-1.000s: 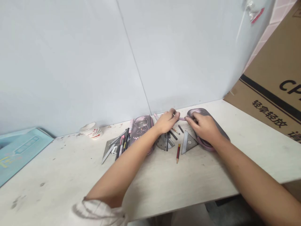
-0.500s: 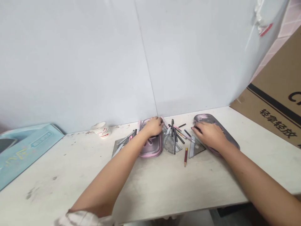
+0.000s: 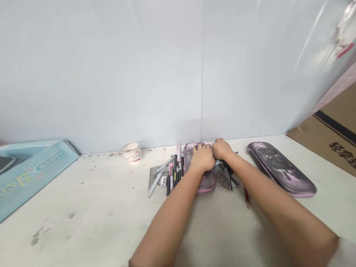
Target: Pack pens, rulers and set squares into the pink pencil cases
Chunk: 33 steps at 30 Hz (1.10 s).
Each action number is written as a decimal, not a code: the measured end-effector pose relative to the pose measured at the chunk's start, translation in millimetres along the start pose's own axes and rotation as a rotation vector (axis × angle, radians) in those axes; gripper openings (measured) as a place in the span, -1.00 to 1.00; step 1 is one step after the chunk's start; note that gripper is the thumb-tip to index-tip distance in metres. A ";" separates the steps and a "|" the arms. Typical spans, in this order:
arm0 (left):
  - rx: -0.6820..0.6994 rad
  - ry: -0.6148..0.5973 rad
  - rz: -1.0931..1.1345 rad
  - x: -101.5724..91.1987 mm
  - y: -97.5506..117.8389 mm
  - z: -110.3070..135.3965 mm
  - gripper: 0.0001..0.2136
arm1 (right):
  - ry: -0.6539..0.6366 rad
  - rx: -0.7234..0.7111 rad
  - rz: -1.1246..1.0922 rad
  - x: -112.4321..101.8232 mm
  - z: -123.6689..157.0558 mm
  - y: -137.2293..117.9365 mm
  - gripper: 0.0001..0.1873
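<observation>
A dark grey and pink pencil case [image 3: 206,183] lies near the wall at the middle of the table. My left hand [image 3: 203,158] rests over its top with the fingers curled at the right side. Close beside it, my right hand [image 3: 221,149] is closed at the case's upper right edge; what the fingers pinch is hidden. Under my right wrist are a clear protractor [image 3: 223,176] and dark pens, partly covered. A red pencil [image 3: 247,198] points toward me. To the left of the case lie several pens and markers [image 3: 171,177], a white sharpener [image 3: 163,181] and a set square [image 3: 153,177].
A second pencil case [image 3: 283,168] lies to the right, flat and closed. A paper cup [image 3: 132,152] stands at the left near the wall. At the far left is a light blue box [image 3: 39,172]; a cardboard carton [image 3: 333,128] stands at the right.
My right hand has left the right pencil case and come over to the middle one, beside my left hand. The view has turned somewhat, so things appear farther right.
</observation>
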<state>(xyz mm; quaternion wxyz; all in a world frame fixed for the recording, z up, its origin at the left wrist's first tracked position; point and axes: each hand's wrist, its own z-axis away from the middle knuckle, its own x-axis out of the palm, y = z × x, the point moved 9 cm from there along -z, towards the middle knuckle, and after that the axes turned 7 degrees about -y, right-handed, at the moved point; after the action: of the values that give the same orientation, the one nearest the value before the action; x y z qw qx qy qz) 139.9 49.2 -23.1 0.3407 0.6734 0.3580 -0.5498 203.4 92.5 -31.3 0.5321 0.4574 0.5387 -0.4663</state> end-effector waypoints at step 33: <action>-0.621 0.400 1.733 -9.1 8.7 -12.4 -0.78 | -0.044 -0.060 0.116 18.8 230.1 50.8 -0.57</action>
<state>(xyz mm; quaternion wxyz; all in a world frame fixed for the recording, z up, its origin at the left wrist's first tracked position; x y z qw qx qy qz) 152.2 54.3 -11.5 0.7274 0.6661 -0.0855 0.1413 287.2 -127.7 -50.6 0.5835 0.4611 0.5132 -0.4284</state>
